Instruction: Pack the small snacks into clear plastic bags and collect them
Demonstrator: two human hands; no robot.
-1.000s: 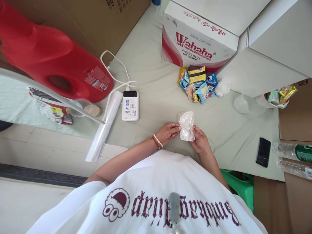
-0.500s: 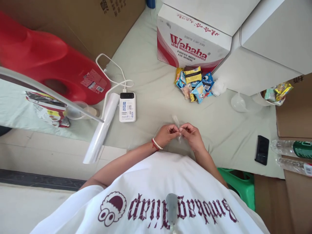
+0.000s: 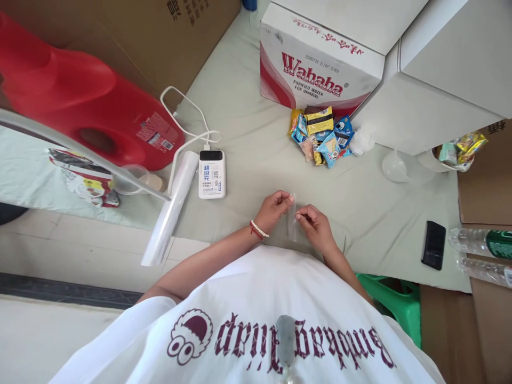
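Observation:
A narrow strip of clear plastic [image 3: 292,224], perhaps a folded bag, hangs between my hands close to my shirt. My left hand [image 3: 276,209], with beads on its wrist, pinches the upper end. Thumb and forefinger of my right hand [image 3: 315,223] are pressed together at the strip's right edge, lower down; how much they grip is hard to make out. Beyond the hands lies a pile of small snack packets [image 3: 320,136], with a crumpled clear plastic wad [image 3: 362,140] beside it.
A white power bank [image 3: 212,175] with a cable and a plastic film roll [image 3: 170,209] lie left. Behind them rests a red jug [image 3: 92,101]. A Wahaha carton [image 3: 320,66] stands at the back. On the right are a phone [image 3: 433,245], bottles [image 3: 476,242] and a snack cup [image 3: 436,160].
My left hand has moved up to the top of the plastic strip, away from the right hand. The fingertips, close together before, are now apart, and more of the strip shows. The view shifted slightly.

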